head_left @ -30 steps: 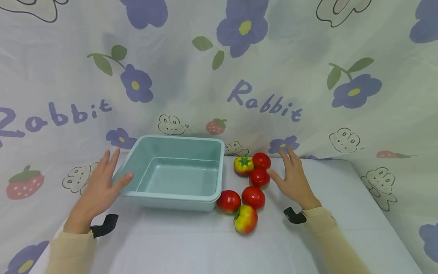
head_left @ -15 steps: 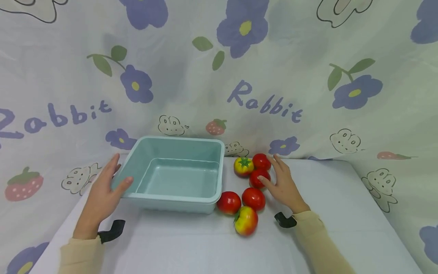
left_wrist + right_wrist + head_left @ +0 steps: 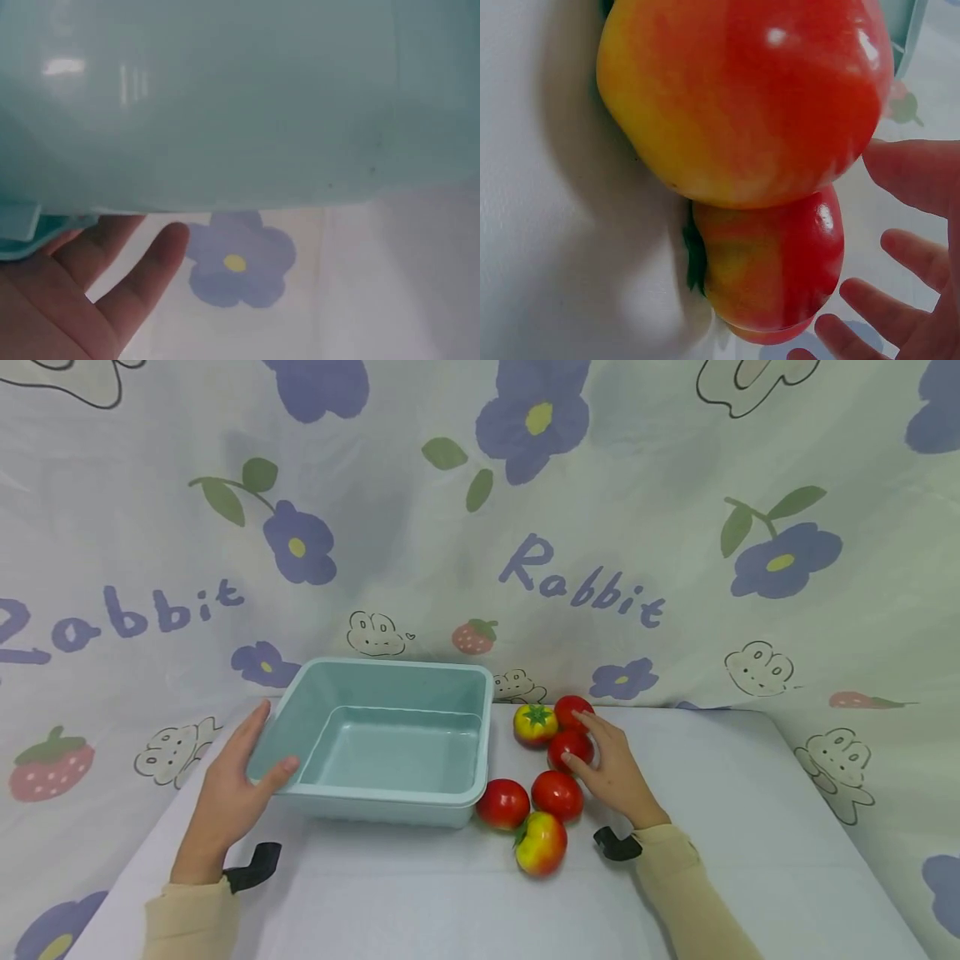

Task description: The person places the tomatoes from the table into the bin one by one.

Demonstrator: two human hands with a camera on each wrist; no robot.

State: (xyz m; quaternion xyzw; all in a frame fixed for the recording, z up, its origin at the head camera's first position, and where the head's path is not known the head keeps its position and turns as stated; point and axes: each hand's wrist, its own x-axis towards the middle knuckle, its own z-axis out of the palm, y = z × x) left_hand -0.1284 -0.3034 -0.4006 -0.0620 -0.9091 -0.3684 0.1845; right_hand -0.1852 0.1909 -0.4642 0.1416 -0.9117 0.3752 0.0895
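Note:
A light teal plastic bin [image 3: 397,797] stands on the white cloth, with nothing inside. My left hand [image 3: 234,802] is at its front left corner, thumb over the rim and the straight fingers along the outer left side. To the right of the bin lie several glossy tomatoes. My right hand [image 3: 618,777] reaches beside a red tomato [image 3: 567,747], its thumb in front and fingers spread loosely at the right. Another red tomato [image 3: 572,710] sits just behind, partly covered by the fingertips. In the right wrist view, fingers spread beside a large red-yellow tomato [image 3: 742,97].
A yellow-green-topped tomato [image 3: 535,725] sits at the back by the bin. Nearer the front are two red tomatoes, one against the bin's corner [image 3: 503,804], and a yellow-red tomato [image 3: 542,845]. A printed cloth backdrop [image 3: 420,552] rises behind the table.
My right hand has moved left and closer to the red tomatoes. My left hand has shifted slightly right, its thumb coming over the bin's front left rim. Bin and tomatoes stay in place.

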